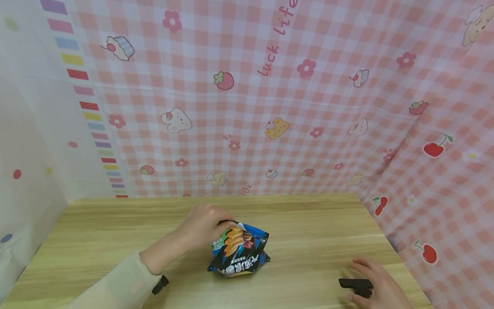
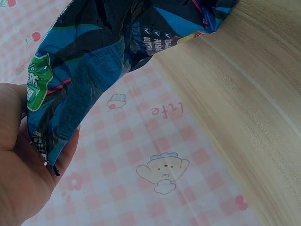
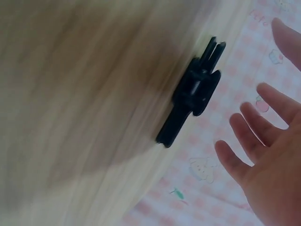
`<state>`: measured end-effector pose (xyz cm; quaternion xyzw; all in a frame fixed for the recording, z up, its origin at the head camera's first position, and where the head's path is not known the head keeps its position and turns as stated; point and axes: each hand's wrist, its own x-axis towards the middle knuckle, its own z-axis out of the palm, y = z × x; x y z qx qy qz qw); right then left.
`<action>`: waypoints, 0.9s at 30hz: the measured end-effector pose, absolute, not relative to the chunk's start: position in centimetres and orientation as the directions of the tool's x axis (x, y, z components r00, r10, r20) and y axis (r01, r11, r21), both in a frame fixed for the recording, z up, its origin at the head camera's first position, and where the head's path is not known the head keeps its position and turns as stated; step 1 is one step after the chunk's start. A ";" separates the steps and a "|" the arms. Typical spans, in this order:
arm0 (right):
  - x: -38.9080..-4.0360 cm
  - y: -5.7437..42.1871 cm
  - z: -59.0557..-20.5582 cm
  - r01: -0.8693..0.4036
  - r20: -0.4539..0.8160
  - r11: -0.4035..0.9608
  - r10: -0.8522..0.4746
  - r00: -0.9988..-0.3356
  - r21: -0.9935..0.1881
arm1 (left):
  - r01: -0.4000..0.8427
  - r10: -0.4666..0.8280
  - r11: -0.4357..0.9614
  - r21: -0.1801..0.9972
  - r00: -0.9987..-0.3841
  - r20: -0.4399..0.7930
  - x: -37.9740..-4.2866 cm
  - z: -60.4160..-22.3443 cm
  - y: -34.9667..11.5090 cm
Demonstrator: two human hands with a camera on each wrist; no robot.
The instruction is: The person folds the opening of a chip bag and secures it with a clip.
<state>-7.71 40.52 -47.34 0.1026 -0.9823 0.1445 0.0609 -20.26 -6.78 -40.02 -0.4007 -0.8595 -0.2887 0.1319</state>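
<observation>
Two hands, one snack bag and one black clip are at one wooden table [image 1: 301, 249]. One more small black piece [image 1: 160, 284] shows beside the cuff of the pale left sleeve [image 1: 119, 281]; what it is, I cannot tell.

The left hand [image 1: 208, 221] pinches the bag [image 1: 239, 251] at its far left corner, with little room between thumb and fingers beyond the folded wrapper. The right hand [image 1: 380, 285] is wide, its fingers spread and relaxed, just beside the clip [image 1: 352, 283]; the right wrist view shows a gap between the fingertips and the clip.

The bag is near the middle of the table's width, left of the clip and well apart from it. Its printed front, with yellow chips and a green patch, faces up towards the head camera, and the end with the large white lettering points towards the person. In the left wrist view its length runs from the hand at lower left to the upper right. Whether its near edge rests on the wood is hard to tell. The clip's long axis lies roughly crosswise in the head view, one narrow end pointing left.
</observation>
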 end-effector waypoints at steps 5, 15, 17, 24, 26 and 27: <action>-7.9 42.1 -47.8 -0.259 0.097 0.927 -0.242 -0.966 -0.273 | 0.762 0.610 0.514 0.393 -0.647 0.458 -20.3 -40.0 -6.8; -9.0 43.7 -47.8 -0.133 -0.201 0.911 -0.225 -0.954 -0.390 | 0.760 0.604 0.513 0.399 -0.649 0.461 -20.3 -40.1 -6.9; -9.1 43.9 -47.9 -0.167 -0.197 0.900 -0.263 -0.944 -0.402 | 0.759 0.602 0.515 0.398 -0.651 0.463 -20.3 -40.1 -6.9; -9.5 44.4 -48.3 -0.163 -0.235 0.881 -0.290 -0.928 -0.443 | 0.756 0.601 0.524 0.394 -0.655 0.459 -20.3 -40.1 -6.9; -9.5 44.4 -48.3 -0.159 -0.235 0.878 -0.289 -0.928 -0.451 | 0.755 0.600 0.525 0.393 -0.656 0.459 -20.3 -40.1 -7.0; -9.5 44.4 -48.3 -0.163 -0.226 0.876 -0.290 -0.930 -0.453 | 0.755 0.600 0.525 0.392 -0.656 0.458 -20.3 -40.1 -7.0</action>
